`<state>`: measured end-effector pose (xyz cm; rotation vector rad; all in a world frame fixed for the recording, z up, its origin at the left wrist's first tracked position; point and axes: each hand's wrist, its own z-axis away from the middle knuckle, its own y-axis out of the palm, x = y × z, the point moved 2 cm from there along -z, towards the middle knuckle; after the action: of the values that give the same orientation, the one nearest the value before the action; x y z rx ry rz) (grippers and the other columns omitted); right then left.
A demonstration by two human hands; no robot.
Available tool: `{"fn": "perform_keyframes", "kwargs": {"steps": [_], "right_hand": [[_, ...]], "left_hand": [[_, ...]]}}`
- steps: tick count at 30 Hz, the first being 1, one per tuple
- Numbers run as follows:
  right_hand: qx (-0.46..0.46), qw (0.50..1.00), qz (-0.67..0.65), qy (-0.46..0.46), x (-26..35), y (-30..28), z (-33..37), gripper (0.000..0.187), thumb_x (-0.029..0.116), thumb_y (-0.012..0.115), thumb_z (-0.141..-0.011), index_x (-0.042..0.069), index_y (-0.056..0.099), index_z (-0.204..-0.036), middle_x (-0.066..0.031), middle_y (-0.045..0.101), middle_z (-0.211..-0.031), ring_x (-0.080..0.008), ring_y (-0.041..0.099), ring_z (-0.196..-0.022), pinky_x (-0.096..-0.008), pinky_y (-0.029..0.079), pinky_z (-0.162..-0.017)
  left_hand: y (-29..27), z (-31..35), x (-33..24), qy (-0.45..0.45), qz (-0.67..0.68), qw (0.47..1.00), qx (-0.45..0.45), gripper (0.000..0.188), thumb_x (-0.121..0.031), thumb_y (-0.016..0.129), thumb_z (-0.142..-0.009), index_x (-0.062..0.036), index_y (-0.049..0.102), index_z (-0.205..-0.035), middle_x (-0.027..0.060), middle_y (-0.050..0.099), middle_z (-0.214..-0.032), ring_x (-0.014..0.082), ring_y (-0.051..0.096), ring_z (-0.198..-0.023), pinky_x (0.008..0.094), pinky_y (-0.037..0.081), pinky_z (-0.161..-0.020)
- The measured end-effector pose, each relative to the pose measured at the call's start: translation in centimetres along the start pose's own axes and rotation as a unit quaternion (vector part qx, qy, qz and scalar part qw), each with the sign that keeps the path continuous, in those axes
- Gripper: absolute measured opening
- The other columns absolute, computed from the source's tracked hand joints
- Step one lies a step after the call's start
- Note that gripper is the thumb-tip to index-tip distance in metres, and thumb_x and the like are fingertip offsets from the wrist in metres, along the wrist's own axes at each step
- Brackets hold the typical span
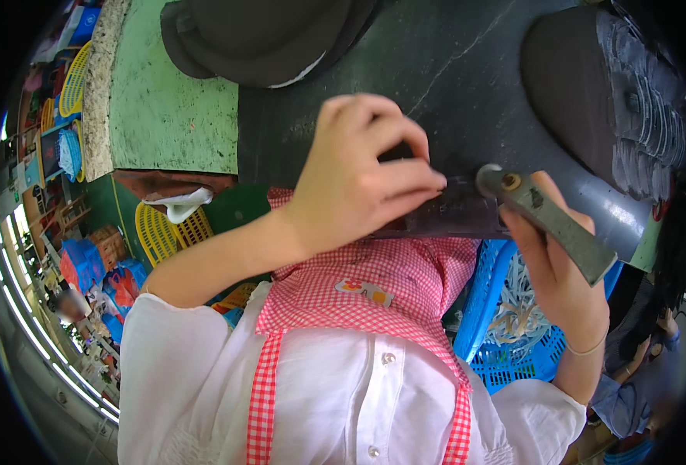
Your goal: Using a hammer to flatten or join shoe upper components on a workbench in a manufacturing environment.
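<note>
My right hand [561, 287] grips a hammer [566, 236] over the near edge of the work surface. Its grey metal head lies slanted, the rounded face toward my left hand; the handle is hidden. My left hand [362, 167] is closed in a pinch just above the black mat [451, 62], its fingertips a short way left of the hammer face. What the pinch holds, if anything, cannot be made out. Dark material lies beneath these fingertips at the mat's edge.
Dark rounded pieces lie stacked at the right [563, 81] and far side [269, 39]. A blue basket [478, 306] of pale strips stands below the near edge. A white piece [184, 205] hangs by the green tabletop [176, 124]. Other people work at the right.
</note>
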<state>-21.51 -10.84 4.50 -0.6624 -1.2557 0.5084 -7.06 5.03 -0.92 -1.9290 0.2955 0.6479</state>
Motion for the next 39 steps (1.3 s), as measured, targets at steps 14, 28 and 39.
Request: {"fn": "perform_keyframes", "kwargs": {"steps": [14, 28, 39], "right_hand": [[-0.094, 0.973, -0.168, 0.129, -0.8, -2.0, 2.7, 0.010, 0.001, 0.056, -0.090, -0.007, 0.057, -0.096, -0.0092, 0.049, -0.072, -0.0141, 0.043, -0.055, -0.0248, 0.036, -0.051], [-0.104, 0.960, -0.159, 0.205, -1.5, -2.6, 2.3, 0.008, -0.001, 0.055, -0.089, -0.004, 0.053, -0.095, -0.0133, 0.050, -0.076, -0.0187, 0.046, -0.057, -0.0282, 0.040, -0.053], [-0.005, 0.993, -0.070, 0.094, -1.3, -1.7, 0.4, 0.014, 0.005, 0.062, -0.086, 0.002, 0.050, -0.092, -0.0163, 0.050, -0.066, -0.0387, 0.052, -0.059, -0.0323, 0.044, -0.052]], "left_hand": [[1.0, -7.5, 0.8, 0.141, 0.029, 0.980, 0.134, 0.010, -0.017, 0.071, -0.070, -0.0148, 0.067, -0.078, -0.0038, 0.060, -0.075, 0.0163, 0.053, -0.085, 0.0341, 0.038, -0.087], [2.5, -7.7, 1.5, 0.272, 0.004, 0.959, 0.080, 0.016, -0.019, 0.074, -0.066, -0.0183, 0.068, -0.081, -0.0039, 0.057, -0.084, 0.0215, 0.054, -0.090, 0.0406, 0.041, -0.085], [1.6, -7.6, 2.1, 0.170, 0.044, 0.979, 0.100, 0.018, -0.020, 0.075, -0.065, -0.0201, 0.067, -0.080, -0.0045, 0.057, -0.086, 0.0212, 0.053, -0.091, 0.0404, 0.039, -0.085]]}}
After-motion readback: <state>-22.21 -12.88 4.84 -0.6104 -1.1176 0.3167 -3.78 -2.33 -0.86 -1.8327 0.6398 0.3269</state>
